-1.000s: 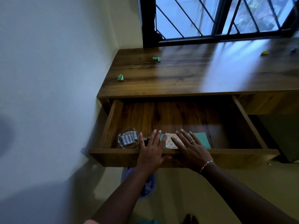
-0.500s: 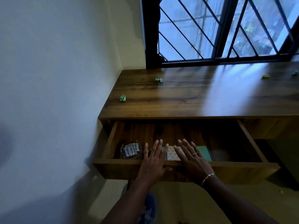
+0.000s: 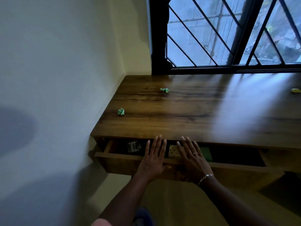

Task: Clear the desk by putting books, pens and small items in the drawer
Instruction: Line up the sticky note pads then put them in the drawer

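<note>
Resting flat on drawer (image 3: 120, 162) front rail: left hand (image 3: 153, 162) and right hand (image 3: 193, 160), both hands with fingers straight, gripping nothing, fingertips pointing away from person. Drawer long axis runs left-right under bench (image 3: 187, 121) front edge; only narrow gap shows. In gap: batteries (image 3: 133, 146) at left, patterned card (image 3: 173, 152) between hands, green book (image 3: 205, 153) just beside right hand. On bench: green paper ball (image 3: 121, 111), 2nd green paper ball (image 3: 164, 90), yellow paper ball (image 3: 295, 90).
</note>
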A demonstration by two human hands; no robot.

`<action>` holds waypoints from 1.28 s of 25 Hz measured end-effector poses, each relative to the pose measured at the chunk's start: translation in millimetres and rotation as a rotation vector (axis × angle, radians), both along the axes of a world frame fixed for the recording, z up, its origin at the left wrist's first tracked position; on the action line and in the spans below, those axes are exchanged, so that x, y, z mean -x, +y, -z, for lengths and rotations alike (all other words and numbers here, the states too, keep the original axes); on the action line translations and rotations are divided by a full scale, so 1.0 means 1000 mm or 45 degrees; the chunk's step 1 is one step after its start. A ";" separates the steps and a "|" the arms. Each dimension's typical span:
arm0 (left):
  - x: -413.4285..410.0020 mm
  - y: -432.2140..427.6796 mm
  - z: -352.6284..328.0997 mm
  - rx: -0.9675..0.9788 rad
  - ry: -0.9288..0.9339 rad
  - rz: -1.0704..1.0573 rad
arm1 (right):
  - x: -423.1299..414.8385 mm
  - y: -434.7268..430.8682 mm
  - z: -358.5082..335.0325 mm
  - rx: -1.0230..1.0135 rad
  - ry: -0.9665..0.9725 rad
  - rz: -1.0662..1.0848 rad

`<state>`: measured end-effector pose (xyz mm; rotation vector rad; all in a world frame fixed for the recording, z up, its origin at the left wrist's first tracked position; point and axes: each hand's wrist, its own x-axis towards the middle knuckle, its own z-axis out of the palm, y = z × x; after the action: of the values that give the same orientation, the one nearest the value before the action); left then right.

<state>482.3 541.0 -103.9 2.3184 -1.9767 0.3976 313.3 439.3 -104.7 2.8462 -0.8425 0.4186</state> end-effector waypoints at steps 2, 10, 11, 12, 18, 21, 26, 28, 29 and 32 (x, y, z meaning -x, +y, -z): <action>-0.007 -0.014 -0.001 -0.015 -0.014 -0.006 | -0.007 -0.014 -0.001 -0.017 -0.028 -0.007; -0.011 -0.040 -0.004 0.093 -0.113 -0.040 | -0.021 -0.044 0.005 0.112 -0.074 -0.060; -0.009 -0.043 -0.007 0.119 -0.114 -0.055 | -0.023 -0.047 0.007 0.153 -0.113 -0.080; -0.007 -0.045 -0.009 0.144 -0.113 -0.069 | -0.025 -0.050 0.008 0.190 -0.150 -0.100; 0.003 -0.060 -0.020 0.214 -0.222 -0.142 | -0.042 -0.057 0.008 0.372 -0.287 -0.135; 0.006 -0.068 -0.024 0.239 -0.265 -0.133 | -0.049 -0.063 0.011 0.478 -0.317 -0.125; 0.009 -0.075 -0.023 0.211 -0.329 -0.131 | -0.054 -0.067 0.013 0.556 -0.324 -0.111; 0.009 -0.075 -0.023 0.196 -0.339 -0.133 | -0.055 -0.068 0.011 0.529 -0.342 -0.120; 0.009 -0.075 -0.023 0.197 -0.340 -0.131 | -0.055 -0.069 0.012 0.510 -0.346 -0.124; 0.009 -0.074 -0.024 0.208 -0.309 -0.125 | -0.056 -0.068 0.013 0.454 -0.340 -0.120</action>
<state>472.9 466.5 -79.4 2.3652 -1.8466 0.8516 369.6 371.1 -117.5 2.5371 -0.5995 0.8802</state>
